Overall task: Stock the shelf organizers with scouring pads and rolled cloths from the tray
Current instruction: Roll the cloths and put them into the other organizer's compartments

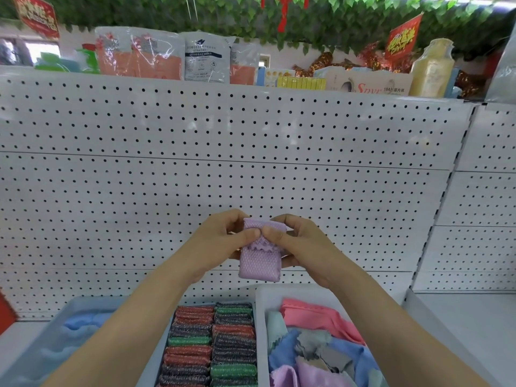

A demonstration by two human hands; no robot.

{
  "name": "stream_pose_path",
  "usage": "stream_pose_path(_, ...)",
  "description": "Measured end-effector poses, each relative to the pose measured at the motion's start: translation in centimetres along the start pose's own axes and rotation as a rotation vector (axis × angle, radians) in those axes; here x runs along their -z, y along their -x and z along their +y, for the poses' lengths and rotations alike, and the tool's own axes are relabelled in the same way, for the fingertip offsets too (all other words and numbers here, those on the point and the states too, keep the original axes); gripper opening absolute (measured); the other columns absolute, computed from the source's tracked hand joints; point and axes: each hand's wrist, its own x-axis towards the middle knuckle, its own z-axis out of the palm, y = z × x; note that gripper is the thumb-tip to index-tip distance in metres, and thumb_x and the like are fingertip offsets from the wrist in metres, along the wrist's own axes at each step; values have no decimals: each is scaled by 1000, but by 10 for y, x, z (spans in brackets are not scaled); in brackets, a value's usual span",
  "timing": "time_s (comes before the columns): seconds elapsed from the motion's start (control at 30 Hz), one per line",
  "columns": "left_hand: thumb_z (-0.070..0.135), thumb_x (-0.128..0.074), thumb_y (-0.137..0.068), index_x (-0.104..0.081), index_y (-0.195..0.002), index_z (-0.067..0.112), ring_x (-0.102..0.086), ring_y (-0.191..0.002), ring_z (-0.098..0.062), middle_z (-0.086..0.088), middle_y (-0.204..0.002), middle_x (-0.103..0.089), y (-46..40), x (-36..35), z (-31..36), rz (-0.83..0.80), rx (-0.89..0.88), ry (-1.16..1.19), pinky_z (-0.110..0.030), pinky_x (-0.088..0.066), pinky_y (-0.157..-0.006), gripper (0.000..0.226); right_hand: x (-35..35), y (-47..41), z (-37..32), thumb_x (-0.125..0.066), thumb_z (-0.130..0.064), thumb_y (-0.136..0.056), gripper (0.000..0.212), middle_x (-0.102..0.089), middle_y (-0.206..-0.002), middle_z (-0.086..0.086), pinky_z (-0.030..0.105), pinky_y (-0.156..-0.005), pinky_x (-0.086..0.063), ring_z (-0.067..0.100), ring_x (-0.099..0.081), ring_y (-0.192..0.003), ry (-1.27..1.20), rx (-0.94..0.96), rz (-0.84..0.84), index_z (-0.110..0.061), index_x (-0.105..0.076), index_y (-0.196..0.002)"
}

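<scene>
Both hands are raised in front of the white pegboard [251, 152], and together they hold one lilac cloth [261, 255] that is folded or rolled into a small packet. The left hand [223, 241] pinches its upper left edge, and the right hand [296, 244] grips the upper right edge, with both thumbs meeting on the scalloped flap in the middle. The cloth hangs in the air, above the containers and not yet in any of them.

Below, the middle organizer [164, 342] already holds two rows of scouring pads [212, 347] in red, green and dark colours. On the right, a white tray [261, 308] contains loose cloths [315, 344] (pink, blue, grey and lilac, not rolled). On the left, a pale blue bin [64, 311] holds something light blue, but I cannot tell what it is.

I think the main risk is that the roll opens. Only the thumbs keep the flap closed, so if one hand lets go too early, the packet can unfold. It can also fall back into the tray among the loose cloths, or land in the compartment of the pads.
</scene>
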Motion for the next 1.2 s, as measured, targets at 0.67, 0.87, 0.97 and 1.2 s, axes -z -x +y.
stream_pose_path(0.67,14,-73,-85,-77,-85,23,-70,-90,-14,-6,-96,-75,-5,-47,-5,173,-115,230,-31,-54,-87,10,21,2,8,-64,8,-86,27,-64,-106,16,32,-82,-55,25,-64,-88,-349,71,54,-7,-64,-108)
stream_pose_path(0.87,5,-70,-87,-71,-102,30,-69,-93,-14,1,-110,-69,-7,-48,-10,261,-134,53,-33,-56,-85,29,25,-5,15,-65,-1,-90,27,-68,-111,19,31,-84,-58,26,-69,-98,-261,28,30,0,-62,-117)
stream_pose_path(0.97,24,-72,-89,-65,-113,23,-71,-85,-12,2,-103,-70,-6,-42,-17,314,-43,81,-34,-59,-84,24,19,-10,16,-69,0,-87,25,-70,-99,11,34,-86,-58,24,-70,-91,-160,81,35,-4,-65,-111)
stream_pose_path(1.2,2,-72,-85,-71,-98,17,-70,-80,-9,-3,-90,-74,4,13,-39,255,-24,45,-21,-57,-70,20,-29,-38,23,-73,-16,-88,24,-72,-104,19,39,-85,-59,25,-70,-91,-6,35,-21,-5,-70,-109)
